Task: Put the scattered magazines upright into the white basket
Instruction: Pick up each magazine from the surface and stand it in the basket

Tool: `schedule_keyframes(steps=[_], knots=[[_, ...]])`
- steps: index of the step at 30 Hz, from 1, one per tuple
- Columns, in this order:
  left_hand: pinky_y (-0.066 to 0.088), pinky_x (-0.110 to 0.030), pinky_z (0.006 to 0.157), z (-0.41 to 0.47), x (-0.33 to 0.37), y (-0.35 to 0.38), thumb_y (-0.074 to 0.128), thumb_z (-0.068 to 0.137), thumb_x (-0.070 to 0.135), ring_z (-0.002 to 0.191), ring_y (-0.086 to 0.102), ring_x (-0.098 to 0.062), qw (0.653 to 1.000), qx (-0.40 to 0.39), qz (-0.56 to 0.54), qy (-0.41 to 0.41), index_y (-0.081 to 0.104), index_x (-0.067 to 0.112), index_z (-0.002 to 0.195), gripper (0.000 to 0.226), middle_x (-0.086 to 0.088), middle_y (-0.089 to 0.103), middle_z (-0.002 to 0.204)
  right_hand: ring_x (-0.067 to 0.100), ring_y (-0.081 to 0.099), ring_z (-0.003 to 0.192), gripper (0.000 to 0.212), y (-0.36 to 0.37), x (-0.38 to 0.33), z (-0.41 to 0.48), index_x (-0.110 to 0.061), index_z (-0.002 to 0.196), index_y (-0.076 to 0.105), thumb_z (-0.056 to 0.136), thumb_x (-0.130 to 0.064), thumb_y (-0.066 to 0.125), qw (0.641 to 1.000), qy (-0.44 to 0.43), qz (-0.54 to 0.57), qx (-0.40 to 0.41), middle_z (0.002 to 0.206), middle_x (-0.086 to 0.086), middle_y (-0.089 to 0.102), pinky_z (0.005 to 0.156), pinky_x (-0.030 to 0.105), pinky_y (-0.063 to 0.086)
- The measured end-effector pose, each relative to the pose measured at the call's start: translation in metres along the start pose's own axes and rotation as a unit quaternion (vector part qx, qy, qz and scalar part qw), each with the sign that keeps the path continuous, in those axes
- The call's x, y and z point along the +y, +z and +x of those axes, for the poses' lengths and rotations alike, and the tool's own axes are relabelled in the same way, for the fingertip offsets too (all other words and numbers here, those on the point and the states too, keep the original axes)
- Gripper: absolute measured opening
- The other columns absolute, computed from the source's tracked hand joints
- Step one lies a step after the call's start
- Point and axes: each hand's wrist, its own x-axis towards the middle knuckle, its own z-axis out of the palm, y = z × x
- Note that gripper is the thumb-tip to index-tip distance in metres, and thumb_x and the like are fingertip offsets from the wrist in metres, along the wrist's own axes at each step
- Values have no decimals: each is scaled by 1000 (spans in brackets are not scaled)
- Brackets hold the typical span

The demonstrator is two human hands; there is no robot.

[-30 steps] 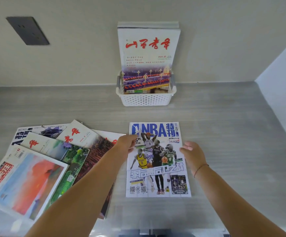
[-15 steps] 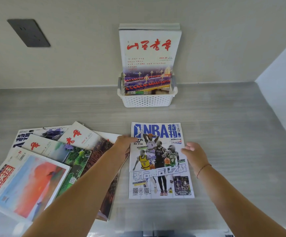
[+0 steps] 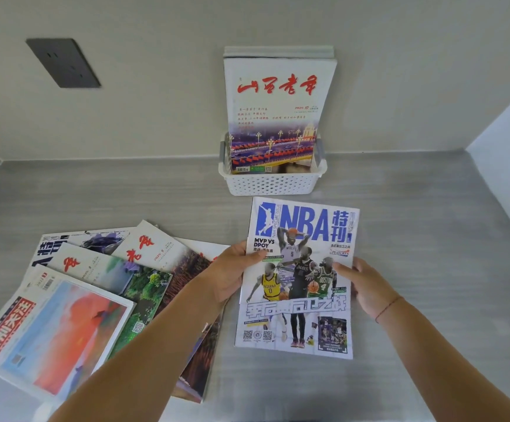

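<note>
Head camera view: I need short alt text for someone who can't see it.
Two bare hands, left hand and right hand, grip the side edges of an NBA magazine just in front of a white basket with magazines standing upright in it against the wall. A fanned pile of magazines lies on the grey counter at left.

NBA magazine: centre right of frame, gripped at both side edges by left hand and right hand. White basket: upper centre against the wall, magazines upright inside. Fanned magazines: lower left on grey counter. Dark wall socket: upper left.
</note>
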Motion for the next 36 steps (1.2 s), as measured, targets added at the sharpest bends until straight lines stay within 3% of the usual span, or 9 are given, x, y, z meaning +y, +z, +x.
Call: schedule_keyframes(steps=[5,8,11,14,16,20,25,28,36], knots=[[51,-42,90,-1,24,-3,55,90,6,96,64,-25,993,6,115,12,60,7,117,28,-12,67,112,20,67,97,28,-4,-19,-6,-9,117,59,90,-14,54,998,-47,25,-36,109,7,70,63,23,56],[50,-43,91,4,34,-9,54,92,8,98,63,-24,968,59,245,12,58,9,119,28,-10,66,111,33,61,109,31,-2,-42,-2,-6,118,58,87,-11,56,992,-95,75,-26,115,13,68,91,48,51],[54,-33,80,12,68,-13,54,90,3,79,66,-12,964,99,225,99,61,1,115,26,-9,68,99,33,62,109,33,3,-80,11,-4,120,57,87,-9,55,984,-157,76,-27,116,14,67,94,55,47],[55,-21,68,25,130,-10,63,84,1,70,66,-4,944,147,203,217,70,13,96,19,-5,73,92,27,64,104,27,10,-143,32,-7,114,60,88,-3,54,968,-236,81,-9,111,9,67,94,48,49],[55,-24,68,34,175,-7,66,80,0,69,66,-9,929,170,178,278,72,18,87,21,1,75,81,24,63,105,22,12,-192,47,-14,106,64,88,-4,56,954,-293,66,3,110,4,67,92,42,50],[58,-34,75,54,241,-4,67,79,1,80,71,-19,910,176,157,342,74,27,79,27,5,75,87,4,69,89,18,16,-264,72,-22,96,69,86,-10,60,928,-369,26,37,98,-11,71,70,18,54],[57,-32,75,95,246,-11,68,78,0,70,70,-5,908,203,155,332,72,29,77,30,12,73,85,6,65,90,25,17,-275,120,-13,110,65,85,-9,62,927,-366,-20,84,105,-4,68,75,19,52],[57,-32,74,121,226,-20,69,77,0,70,71,-9,918,224,150,291,73,25,80,25,2,74,82,3,65,82,26,20,-256,144,-13,111,65,85,-11,63,942,-322,-36,92,99,-4,68,64,13,53],[50,-12,52,150,205,-40,70,77,8,57,66,4,909,294,140,262,73,28,77,21,5,73,81,0,67,71,13,34,-255,165,-28,91,68,84,-17,65,941,-312,-57,118,82,-16,69,59,14,54]])
